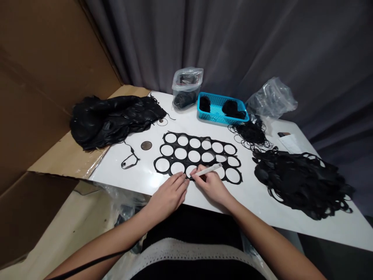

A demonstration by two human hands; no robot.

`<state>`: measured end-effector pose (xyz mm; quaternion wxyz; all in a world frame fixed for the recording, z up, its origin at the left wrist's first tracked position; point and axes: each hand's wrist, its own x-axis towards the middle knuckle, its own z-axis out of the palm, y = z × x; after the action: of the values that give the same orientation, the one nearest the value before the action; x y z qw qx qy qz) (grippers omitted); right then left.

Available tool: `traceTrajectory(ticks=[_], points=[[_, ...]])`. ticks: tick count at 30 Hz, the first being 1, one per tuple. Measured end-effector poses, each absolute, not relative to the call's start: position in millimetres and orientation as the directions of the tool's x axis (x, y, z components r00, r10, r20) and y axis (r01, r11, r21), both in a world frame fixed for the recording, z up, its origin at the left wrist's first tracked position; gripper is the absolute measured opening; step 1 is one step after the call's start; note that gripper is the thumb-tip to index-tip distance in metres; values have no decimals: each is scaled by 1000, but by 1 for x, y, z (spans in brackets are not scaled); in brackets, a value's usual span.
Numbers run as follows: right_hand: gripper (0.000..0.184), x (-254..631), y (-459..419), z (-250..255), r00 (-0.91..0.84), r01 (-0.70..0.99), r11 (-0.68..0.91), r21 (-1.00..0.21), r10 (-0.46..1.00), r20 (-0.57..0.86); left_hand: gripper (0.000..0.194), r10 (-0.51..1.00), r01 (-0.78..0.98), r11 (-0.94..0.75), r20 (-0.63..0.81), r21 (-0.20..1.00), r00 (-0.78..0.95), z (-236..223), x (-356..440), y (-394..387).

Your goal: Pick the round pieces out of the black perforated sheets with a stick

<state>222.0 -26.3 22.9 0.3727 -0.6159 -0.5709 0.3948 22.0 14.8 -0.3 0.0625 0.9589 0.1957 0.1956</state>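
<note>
A thin black sheet (pixel 187 149) with rows of large round holes lies flat on the white table, which shows through the holes. At its front edge, my left hand (pixel 170 193) rests with fingers stretched out flat, the tips touching the sheet. My right hand (pixel 214 186) is closed around a slim white pen-shaped tool (pixel 211 169), tilted up to the right. Its tip points down at a front-row hole near my left fingertips; I cannot make out the tip's kind. Left of the sheet are a dark round disc (pixel 146 145) and a black strip loop (pixel 130 160).
Piled black sheets (pixel 113 120) lie at the left beside a cardboard wall (pixel 43 77). Behind stand a clear plastic bag (pixel 187 87) and a blue basket (pixel 215 107) with black bundles. On the right are thin black rings (pixel 252 134) and a large black heap (pixel 303 182).
</note>
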Motion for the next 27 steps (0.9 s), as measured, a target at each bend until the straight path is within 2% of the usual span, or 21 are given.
traceTrajectory(ticks=[9,15,19,24,27], points=[[19,219,-27,18,42,465,-22,-885,999,-3,33,407,345,-910,340,229,848,-4,21,16],[18,217,-29,19,50,428,-42,-903,998,-23,33,389,353,-921,316,165,865,-4,21,16],[18,218,-29,18,43,472,-15,-882,999,6,35,381,352,-925,324,146,866,-5,21,16],[14,213,-34,14,-26,607,120,-785,991,131,37,369,342,-929,306,140,878,-8,20,16],[16,207,-40,11,-177,725,293,-624,954,242,35,354,335,-935,308,116,883,-8,20,16]])
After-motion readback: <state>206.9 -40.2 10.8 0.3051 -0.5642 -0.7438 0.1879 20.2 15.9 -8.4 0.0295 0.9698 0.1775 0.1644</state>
